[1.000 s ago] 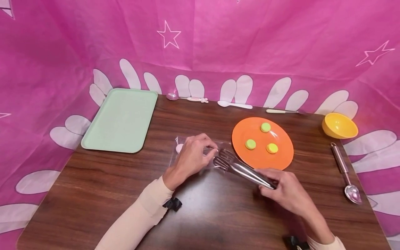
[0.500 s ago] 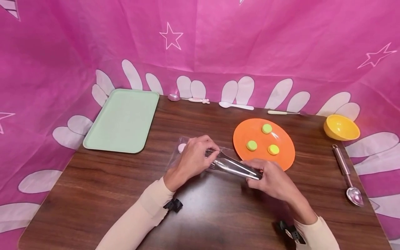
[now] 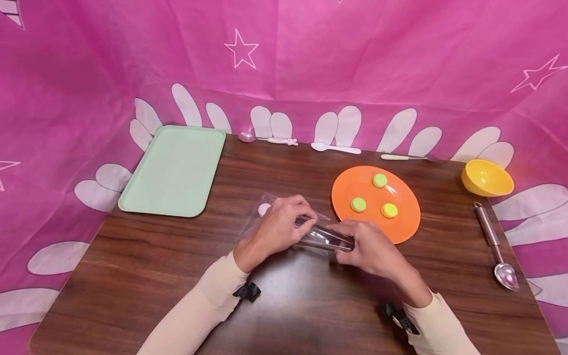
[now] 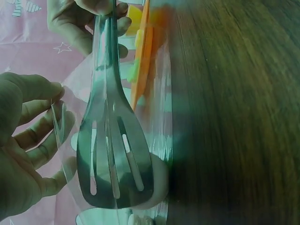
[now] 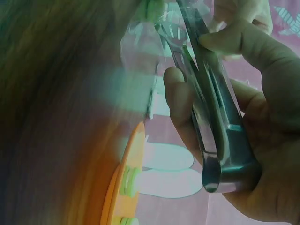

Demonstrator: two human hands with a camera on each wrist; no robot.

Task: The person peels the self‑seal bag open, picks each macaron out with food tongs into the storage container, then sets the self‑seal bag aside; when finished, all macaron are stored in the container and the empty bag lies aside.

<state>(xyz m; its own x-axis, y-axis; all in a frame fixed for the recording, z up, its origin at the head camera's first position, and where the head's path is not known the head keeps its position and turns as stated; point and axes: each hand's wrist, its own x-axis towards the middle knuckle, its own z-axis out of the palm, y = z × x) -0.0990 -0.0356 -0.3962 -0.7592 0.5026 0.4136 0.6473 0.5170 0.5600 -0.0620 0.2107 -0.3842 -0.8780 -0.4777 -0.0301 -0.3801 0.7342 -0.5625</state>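
My left hand (image 3: 279,224) pinches the rim of a clear plastic bag (image 3: 249,223) near the middle of the table. My right hand (image 3: 372,246) grips metal tongs (image 3: 326,238) around the handle end, its thumb and fingers on either side. The slotted heads of the tongs (image 4: 115,159) reach into the bag in the left wrist view, behind the plastic. A pale pink toy macaron (image 3: 264,209) shows at the bag's far left end, partly covered by the left hand. In the right wrist view the two arms of the tongs (image 5: 229,140) lie close together.
An orange plate (image 3: 401,229) bearing two green macarons and one yellow one stands just beyond the right hand. At left lies a green tray (image 3: 173,172). A yellow bowl (image 3: 488,178) and an ice cream scoop (image 3: 492,236) are at right; spoons (image 3: 335,148) line the back edge.
The right hand has moved left, sliding the tongs deeper into the bag; their heads now lie behind the left hand. The left hand keeps its pinch on the bag, almost in place.
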